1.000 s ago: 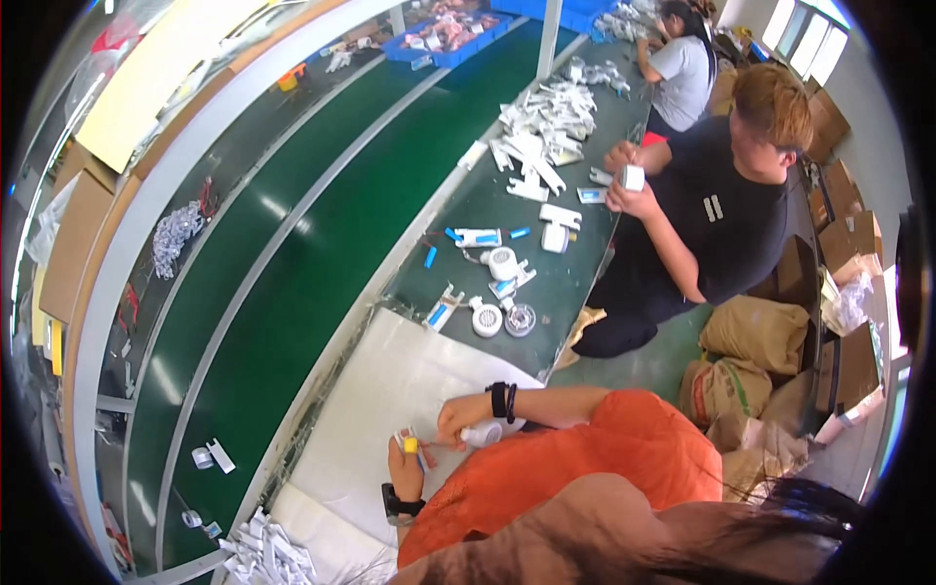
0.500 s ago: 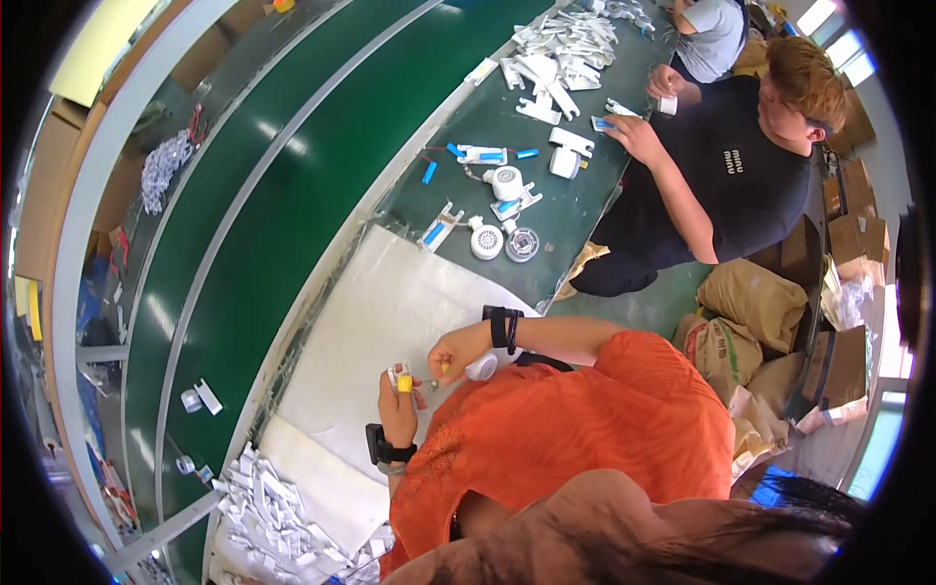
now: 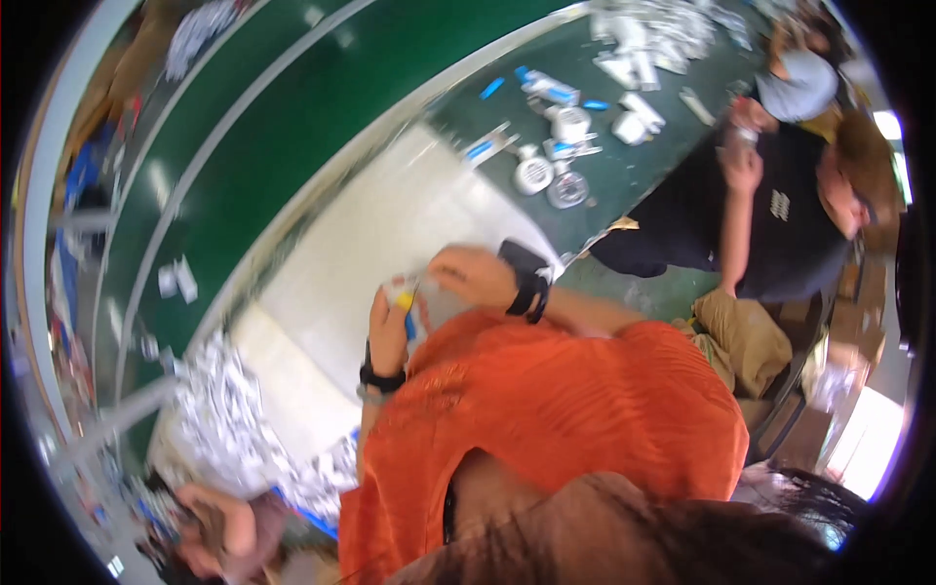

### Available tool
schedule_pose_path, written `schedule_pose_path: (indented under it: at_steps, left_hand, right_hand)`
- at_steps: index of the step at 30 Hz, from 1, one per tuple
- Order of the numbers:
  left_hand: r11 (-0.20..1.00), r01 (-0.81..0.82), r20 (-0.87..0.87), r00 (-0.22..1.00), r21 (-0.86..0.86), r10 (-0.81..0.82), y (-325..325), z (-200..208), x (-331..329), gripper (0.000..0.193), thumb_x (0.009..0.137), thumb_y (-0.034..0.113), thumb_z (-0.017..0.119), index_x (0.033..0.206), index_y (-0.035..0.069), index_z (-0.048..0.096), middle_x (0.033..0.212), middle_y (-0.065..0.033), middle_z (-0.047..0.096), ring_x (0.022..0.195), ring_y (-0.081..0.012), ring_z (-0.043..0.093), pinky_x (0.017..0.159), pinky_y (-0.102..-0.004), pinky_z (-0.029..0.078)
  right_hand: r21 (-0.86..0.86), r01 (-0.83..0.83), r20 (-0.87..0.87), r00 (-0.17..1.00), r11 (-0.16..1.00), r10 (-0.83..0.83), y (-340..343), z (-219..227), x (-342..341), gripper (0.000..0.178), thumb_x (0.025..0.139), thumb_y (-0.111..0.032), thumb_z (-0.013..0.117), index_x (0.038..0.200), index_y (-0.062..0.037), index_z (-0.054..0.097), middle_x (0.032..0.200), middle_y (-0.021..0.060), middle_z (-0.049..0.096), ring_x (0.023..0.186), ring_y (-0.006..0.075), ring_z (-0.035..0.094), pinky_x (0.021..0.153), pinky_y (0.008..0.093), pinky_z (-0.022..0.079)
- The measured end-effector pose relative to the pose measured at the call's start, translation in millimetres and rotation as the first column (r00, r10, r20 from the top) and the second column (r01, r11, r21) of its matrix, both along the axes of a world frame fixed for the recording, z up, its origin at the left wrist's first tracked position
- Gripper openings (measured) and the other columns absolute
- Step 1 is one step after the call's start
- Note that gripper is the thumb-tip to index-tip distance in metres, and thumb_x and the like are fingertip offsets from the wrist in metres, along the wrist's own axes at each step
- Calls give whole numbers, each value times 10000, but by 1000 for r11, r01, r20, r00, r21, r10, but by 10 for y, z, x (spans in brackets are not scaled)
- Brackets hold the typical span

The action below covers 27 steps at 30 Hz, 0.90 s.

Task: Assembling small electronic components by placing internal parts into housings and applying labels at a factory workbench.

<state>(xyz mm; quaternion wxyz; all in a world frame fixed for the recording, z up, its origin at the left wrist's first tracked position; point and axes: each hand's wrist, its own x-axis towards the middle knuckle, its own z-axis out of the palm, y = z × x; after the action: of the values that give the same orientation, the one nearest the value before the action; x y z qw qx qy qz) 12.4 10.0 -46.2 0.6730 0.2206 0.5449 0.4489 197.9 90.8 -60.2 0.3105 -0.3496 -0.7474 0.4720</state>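
My left hand is closed on a white plastic part carrying a yellow piece; a blue piece shows just below. My right hand is bent over the same part, its fingers curled beside the yellow piece. A pale, rounded shape lies under that hand, too blurred to name. Whatever the right fingertips pinch is hidden. Both hands are close to my orange top, above the near edge of a white sheet on the bench.
Beyond the sheet lie round white grilled heads, blue cylinders and a pile of white housings. Another heap of white parts sits lower left. A green conveyor runs along the left. A co-worker in black handles a part at right.
The view has swung, shifting the bench contents. My right hand has moved over the part in my left hand. The co-worker's hands have come together, and another person now shows at lower left.
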Motion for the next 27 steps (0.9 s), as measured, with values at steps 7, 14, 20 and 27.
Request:
schedule_pose_path:
  at_steps: [7,14,20,27]
  left_hand:
    - [987,-13,65,998,163,3,23,358,76,340,899,33,382,1226,19,472,932,-98,597,725,-153,587,596,-274,515]
    - [982,-4,15,1000,191,1,-99,374,103,348,888,34,469,1234,10,438,898,-72,576,668,-112,556,574,-251,479]
    - [973,97,-113,991,212,-74,-89,455,85,380,880,-2,433,1259,19,439,988,-67,577,731,-99,565,627,-248,490]
    - [970,137,-142,984,200,-110,-71,592,85,392,878,12,440,1268,38,441,916,-46,576,674,-87,548,627,-229,461]
  right_hand:
    - [265,-12,-88,995,964,36,-11,363,-18,150,810,44,654,948,-16,652,877,126,632,741,219,624,652,283,509]
    - [247,-59,-116,989,967,90,-124,356,-91,199,760,21,694,939,-52,646,849,95,661,783,277,625,672,350,492]
    - [385,-57,-83,992,921,96,-72,381,-69,219,731,25,717,925,-62,665,872,102,623,765,286,607,650,351,489]
    - [420,-16,-127,989,908,76,-59,361,-74,244,691,20,756,904,-80,692,820,82,554,711,257,567,602,331,462]
